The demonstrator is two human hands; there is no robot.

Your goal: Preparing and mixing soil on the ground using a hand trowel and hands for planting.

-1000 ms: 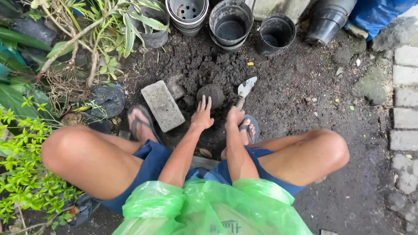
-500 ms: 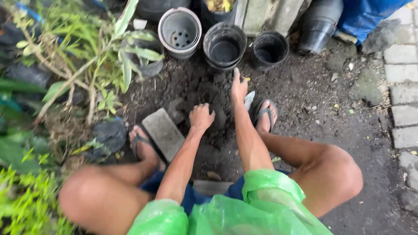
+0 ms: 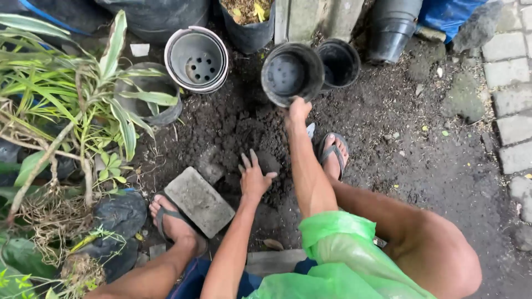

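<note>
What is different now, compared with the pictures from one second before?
The right hand moved away from the body, off the soil near the trowel, and took hold of the rim of the black pot, tilting it. The left hand stayed spread on the soil mound. The grey brick did not move.

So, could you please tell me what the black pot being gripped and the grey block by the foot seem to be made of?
The black pot in the right hand looks like thin moulded plastic: matte, smooth wall, thin rim. The grey block looks like cast concrete: rough, grainy, dull face, squared edges.
</note>
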